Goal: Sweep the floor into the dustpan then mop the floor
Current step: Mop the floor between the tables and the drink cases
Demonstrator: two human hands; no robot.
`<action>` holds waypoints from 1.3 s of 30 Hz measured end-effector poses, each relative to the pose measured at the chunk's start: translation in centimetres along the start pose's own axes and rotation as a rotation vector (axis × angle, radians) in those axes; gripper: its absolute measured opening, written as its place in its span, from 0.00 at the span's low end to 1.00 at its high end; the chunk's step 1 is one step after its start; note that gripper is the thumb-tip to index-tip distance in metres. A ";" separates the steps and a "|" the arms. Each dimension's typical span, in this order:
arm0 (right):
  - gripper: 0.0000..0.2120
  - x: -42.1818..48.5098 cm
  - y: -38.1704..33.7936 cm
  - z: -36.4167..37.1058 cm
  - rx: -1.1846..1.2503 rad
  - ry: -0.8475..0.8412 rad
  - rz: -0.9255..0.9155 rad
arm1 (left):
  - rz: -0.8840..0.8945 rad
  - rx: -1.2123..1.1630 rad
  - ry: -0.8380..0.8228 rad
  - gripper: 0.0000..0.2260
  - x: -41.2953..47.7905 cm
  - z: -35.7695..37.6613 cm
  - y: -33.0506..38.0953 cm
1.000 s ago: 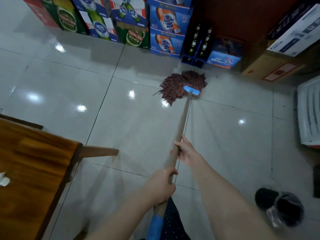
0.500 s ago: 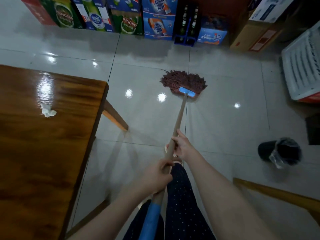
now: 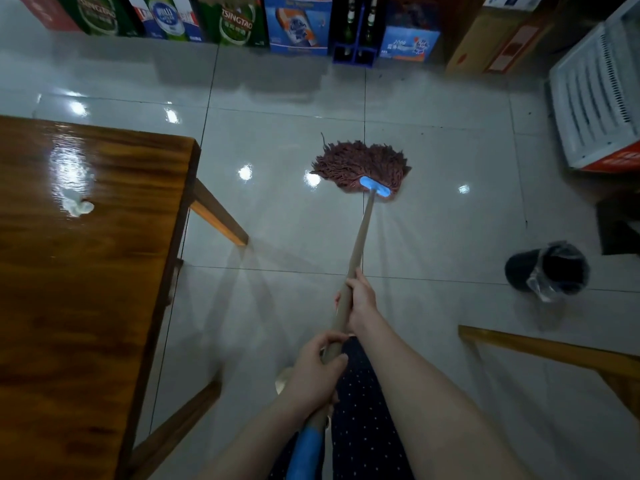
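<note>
A mop with a reddish-brown string head [image 3: 360, 166] and a blue clamp lies flat on the glossy grey tiled floor [image 3: 450, 237]. Its tan handle [image 3: 360, 237] runs back toward me and ends in a blue grip near my legs. My right hand [image 3: 358, 301] grips the handle higher up the shaft. My left hand [image 3: 317, 372] grips it lower, close to the blue end. No dustpan or broom is in view.
A wooden table [image 3: 79, 271] with a crumpled tissue [image 3: 78, 207] fills the left. Beer cartons [image 3: 239, 22] and a bottle crate line the far wall. A white appliance [image 3: 595, 95] stands at right. A black lined bin [image 3: 550, 268] and a wooden bench edge [image 3: 540, 351] lie right.
The mop head has been drawn back from the cartons toward me, and I have stepped back, so the table fills more of the left. Both hands keep their grip.
</note>
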State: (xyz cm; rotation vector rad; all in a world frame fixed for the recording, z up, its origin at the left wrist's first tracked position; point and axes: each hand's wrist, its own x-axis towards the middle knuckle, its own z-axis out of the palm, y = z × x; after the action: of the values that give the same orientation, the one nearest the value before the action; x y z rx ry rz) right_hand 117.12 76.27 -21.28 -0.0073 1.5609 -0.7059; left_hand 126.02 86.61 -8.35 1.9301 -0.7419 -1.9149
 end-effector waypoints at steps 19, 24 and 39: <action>0.29 20.7 -35.1 4.8 0.015 0.138 -0.169 | 0.098 0.053 -0.052 0.10 25.4 7.6 31.4; 0.24 24.4 -42.3 7.3 0.053 0.168 -0.195 | 0.113 0.019 -0.049 0.13 29.5 7.5 38.6; 0.20 13.6 -28.7 4.9 -0.007 0.135 -0.219 | 0.113 0.213 -0.077 0.17 17.3 4.3 27.4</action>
State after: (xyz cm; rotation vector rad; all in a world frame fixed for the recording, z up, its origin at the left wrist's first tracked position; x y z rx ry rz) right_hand 108.05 45.47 -20.89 -0.1397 1.7086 -0.8881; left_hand 117.41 55.08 -7.31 1.8958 -1.0934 -1.9172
